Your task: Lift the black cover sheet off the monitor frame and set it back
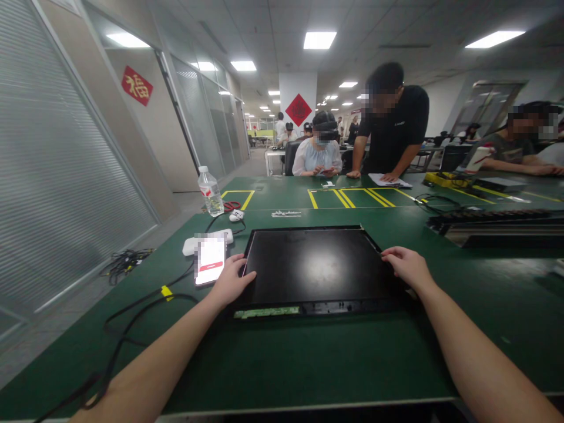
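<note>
A black display panel (304, 264) lies flat on the green table, screen side up. Along its near edge runs a black strip with a green circuit board (267, 312) showing at the left. My left hand (232, 278) grips the panel's left edge, thumb on top and the other fingers around the side. At the opposite edge, toward the far right corner, my right hand (408, 267) pinches the rim between thumb and fingers. Just left of my left hand is a lit phone (211, 267), leaning on a white device (188, 245).
A water bottle (211, 192), red-handled scissors (232, 205) and a white mouse (237, 215) stand or lie at the back left. Black cable (127, 317) loops across the left side. Long black bars (506, 226) lie at right. Two people (390, 126) are across the table.
</note>
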Demonstrator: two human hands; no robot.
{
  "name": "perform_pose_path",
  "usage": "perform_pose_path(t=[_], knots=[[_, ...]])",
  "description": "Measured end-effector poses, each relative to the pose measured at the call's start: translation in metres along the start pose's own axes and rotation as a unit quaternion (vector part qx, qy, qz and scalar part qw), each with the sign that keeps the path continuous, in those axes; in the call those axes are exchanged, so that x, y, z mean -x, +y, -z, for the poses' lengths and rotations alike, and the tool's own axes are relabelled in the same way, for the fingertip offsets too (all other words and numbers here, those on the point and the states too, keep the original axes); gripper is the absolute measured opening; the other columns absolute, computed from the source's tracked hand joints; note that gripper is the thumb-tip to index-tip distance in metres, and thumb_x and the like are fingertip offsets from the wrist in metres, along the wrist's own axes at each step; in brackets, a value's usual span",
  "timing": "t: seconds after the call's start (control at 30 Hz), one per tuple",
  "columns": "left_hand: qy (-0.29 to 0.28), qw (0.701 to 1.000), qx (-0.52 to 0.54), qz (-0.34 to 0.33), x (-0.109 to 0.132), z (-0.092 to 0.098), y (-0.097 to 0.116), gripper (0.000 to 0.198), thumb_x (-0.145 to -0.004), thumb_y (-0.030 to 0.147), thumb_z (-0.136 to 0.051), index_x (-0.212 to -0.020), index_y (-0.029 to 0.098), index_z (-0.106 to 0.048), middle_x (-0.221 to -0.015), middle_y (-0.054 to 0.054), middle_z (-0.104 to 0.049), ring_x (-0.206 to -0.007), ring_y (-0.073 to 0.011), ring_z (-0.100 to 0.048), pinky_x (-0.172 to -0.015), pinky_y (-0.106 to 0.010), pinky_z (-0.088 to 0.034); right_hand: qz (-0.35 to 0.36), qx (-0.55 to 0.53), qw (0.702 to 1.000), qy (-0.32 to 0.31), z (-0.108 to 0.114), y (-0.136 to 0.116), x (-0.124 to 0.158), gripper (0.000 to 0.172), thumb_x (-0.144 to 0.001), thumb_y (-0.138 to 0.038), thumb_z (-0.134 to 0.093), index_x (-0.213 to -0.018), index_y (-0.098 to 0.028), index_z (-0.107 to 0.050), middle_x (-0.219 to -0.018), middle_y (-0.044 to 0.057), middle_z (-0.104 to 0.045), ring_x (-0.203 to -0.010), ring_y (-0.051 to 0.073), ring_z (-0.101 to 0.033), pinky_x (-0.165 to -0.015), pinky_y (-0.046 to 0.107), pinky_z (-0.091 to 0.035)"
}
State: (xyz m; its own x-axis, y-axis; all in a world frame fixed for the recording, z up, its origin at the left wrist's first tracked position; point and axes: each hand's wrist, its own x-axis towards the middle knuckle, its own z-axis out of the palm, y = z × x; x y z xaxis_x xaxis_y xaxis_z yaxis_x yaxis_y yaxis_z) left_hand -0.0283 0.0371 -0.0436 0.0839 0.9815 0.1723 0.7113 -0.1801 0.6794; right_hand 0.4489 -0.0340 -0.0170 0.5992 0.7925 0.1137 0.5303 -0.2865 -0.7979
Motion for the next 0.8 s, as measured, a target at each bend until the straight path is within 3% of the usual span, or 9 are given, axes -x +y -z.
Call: perform_pose_path(t=[0.47,0.63,0.8], knots=[[-0.014,0.999,-0.031,-0.013,0.0,-0.002,-0.002,0.053,-0.074,0.05,-0.071,-0.116,0.017,-0.077,-0.149,-0.02,-0.06,-0.147,-0.0413,-0.055,-0.128,-0.053,-0.04,-0.009,0.009,1.0,-0.005,0.001,-0.004,0.001,0.016,-0.071,-0.026,-0.065,-0.077,-0.022,-0.079,-0.07,0.004,-0.071,-0.058,0.018,-0.062,-0.053,0.027,-0.045],[-0.047,0.998,-0.037,-0.018,0.007,0.008,0.007,0.065,-0.076,0.053,-0.07,-0.129,0.017,-0.075,-0.158,-0.022,-0.056,-0.148,-0.0437,-0.054,-0.124,-0.056,-0.044,-0.008,0.002,1.0,-0.012,0.003,0.0,-0.002,0.018,-0.071,-0.027,-0.063,-0.079,-0.022,-0.078,-0.07,0.003,-0.073,-0.054,0.016,-0.06,-0.052,0.027,-0.045],[-0.066,0.992,-0.096,-0.05,0.012,0.023,0.018,0.064,-0.082,0.043,-0.061,-0.137,0.013,-0.072,-0.152,-0.024,-0.065,-0.142,-0.0429,-0.061,-0.121,-0.055,-0.047,-0.021,-0.023,0.999,-0.015,0.005,0.005,-0.005,0.024,-0.071,-0.029,-0.062,-0.086,-0.02,-0.079,-0.081,0.006,-0.079,-0.048,0.014,-0.056,-0.052,0.028,-0.045]])
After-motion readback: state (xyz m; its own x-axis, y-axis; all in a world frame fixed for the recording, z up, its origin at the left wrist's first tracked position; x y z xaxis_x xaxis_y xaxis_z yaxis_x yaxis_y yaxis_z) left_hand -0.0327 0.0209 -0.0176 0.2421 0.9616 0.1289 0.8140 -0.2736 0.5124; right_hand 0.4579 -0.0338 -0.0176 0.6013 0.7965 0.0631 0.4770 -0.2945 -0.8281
